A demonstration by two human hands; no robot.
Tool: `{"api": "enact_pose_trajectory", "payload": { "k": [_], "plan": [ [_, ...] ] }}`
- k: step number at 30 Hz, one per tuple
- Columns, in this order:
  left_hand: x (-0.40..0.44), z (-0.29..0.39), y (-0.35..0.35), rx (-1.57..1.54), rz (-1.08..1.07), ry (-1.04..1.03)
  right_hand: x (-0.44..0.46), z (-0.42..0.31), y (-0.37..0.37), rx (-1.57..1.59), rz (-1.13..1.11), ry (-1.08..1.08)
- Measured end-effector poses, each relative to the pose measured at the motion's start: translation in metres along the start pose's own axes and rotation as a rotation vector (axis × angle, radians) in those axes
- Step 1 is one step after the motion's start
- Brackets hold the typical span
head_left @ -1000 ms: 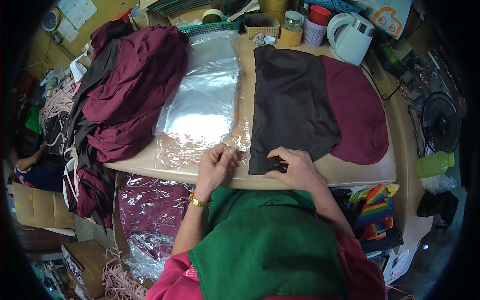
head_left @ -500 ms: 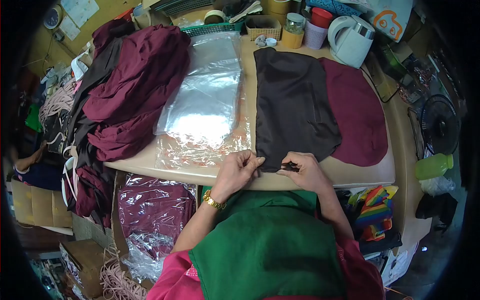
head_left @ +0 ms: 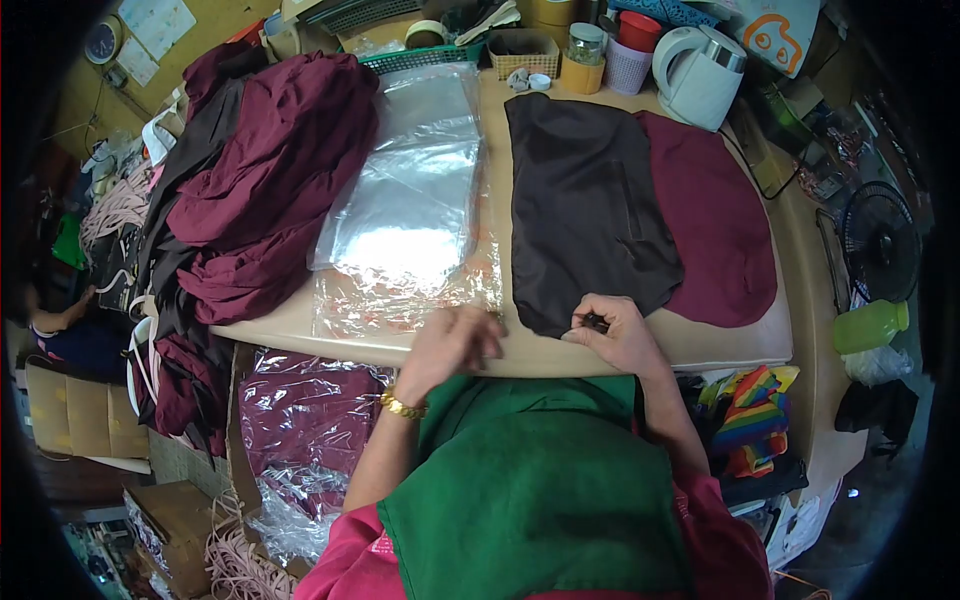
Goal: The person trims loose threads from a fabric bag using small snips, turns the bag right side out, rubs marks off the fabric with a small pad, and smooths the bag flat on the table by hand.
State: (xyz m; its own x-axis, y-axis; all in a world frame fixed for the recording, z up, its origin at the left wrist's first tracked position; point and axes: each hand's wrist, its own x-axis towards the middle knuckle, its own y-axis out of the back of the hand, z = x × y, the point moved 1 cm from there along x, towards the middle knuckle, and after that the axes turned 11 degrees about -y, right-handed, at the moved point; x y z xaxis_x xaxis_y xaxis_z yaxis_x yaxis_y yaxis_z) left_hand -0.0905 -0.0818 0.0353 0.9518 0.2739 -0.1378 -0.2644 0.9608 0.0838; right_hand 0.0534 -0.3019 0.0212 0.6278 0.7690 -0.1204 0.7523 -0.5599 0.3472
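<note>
A dark brown cloth piece (head_left: pixel 575 200) with a slit-like line lies flat on the table, its near corner close to my hands. Partly under its right side is a maroon cloth piece (head_left: pixel 715 230) with a rounded outline. At the dark cloth's near edge, my right hand (head_left: pixel 618 332) is closed round a small dark object (head_left: pixel 596 321), mostly hidden by the fingers. My left hand (head_left: pixel 455 348) is off the cloth, over the table's front edge near the clear plastic bags (head_left: pixel 410 190). Its fingers are smeared by motion.
A heap of maroon and dark cloth (head_left: pixel 275 170) covers the table's left end. Along the back stand a jar (head_left: pixel 584 60), a purple cup (head_left: pixel 628 68) and a white kettle (head_left: pixel 697 78). Bagged maroon cloth (head_left: pixel 310 420) sits below the front edge. Another person's arm (head_left: pixel 65 315) shows far left.
My left hand has let go of the dark cloth's near corner and moved left. My right hand has shifted slightly right and stays closed at the cloth's edge.
</note>
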Motion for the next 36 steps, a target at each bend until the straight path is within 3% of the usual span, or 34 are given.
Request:
{"api": "enact_pose_trajectory", "payload": {
  "k": [3, 5, 7, 8, 11, 15, 20, 22, 28, 32, 34, 36],
  "plan": [
    [0.010, -0.007, -0.022, 0.190, -0.024, -0.078, 0.004, -0.009, -0.001, -0.001, -0.056, 0.049],
    [0.020, -0.027, -0.028, 0.369, -0.073, -0.276, 0.010, -0.021, -0.005, -0.011, -0.060, 0.083],
    [0.019, -0.023, -0.030, 0.391, -0.093, -0.266, 0.019, -0.032, -0.006, -0.110, 0.186, 0.150],
    [0.016, -0.020, -0.030, 0.415, -0.107, -0.251, 0.023, -0.026, -0.006, -0.108, 0.189, 0.147],
    [0.007, -0.010, -0.020, 0.395, -0.038, -0.195, 0.035, 0.000, -0.008, -0.536, 0.353, 0.213],
    [-0.005, -0.010, 0.005, 0.311, 0.135, -0.184, 0.032, 0.003, -0.003, -0.517, 0.350, 0.150],
    [-0.010, -0.005, 0.007, 0.359, 0.072, -0.012, 0.032, 0.005, -0.004, -0.531, 0.369, 0.179],
    [-0.011, -0.003, -0.016, 0.394, -0.032, -0.201, 0.032, 0.003, -0.005, -0.525, 0.375, 0.180],
    [0.002, -0.003, -0.036, 0.719, -0.134, -0.302, 0.031, 0.004, -0.006, -0.429, 0.407, 0.202],
    [0.001, -0.009, -0.031, 0.707, -0.086, -0.484, 0.019, -0.011, -0.015, -0.080, 0.326, 0.151],
    [0.003, -0.020, -0.032, 0.121, 0.031, -0.223, 0.015, -0.007, -0.018, -0.070, 0.298, 0.127],
    [0.005, -0.021, -0.028, 0.063, 0.032, -0.163, 0.014, -0.002, -0.019, -0.186, 0.264, 0.109]
  ]
}}
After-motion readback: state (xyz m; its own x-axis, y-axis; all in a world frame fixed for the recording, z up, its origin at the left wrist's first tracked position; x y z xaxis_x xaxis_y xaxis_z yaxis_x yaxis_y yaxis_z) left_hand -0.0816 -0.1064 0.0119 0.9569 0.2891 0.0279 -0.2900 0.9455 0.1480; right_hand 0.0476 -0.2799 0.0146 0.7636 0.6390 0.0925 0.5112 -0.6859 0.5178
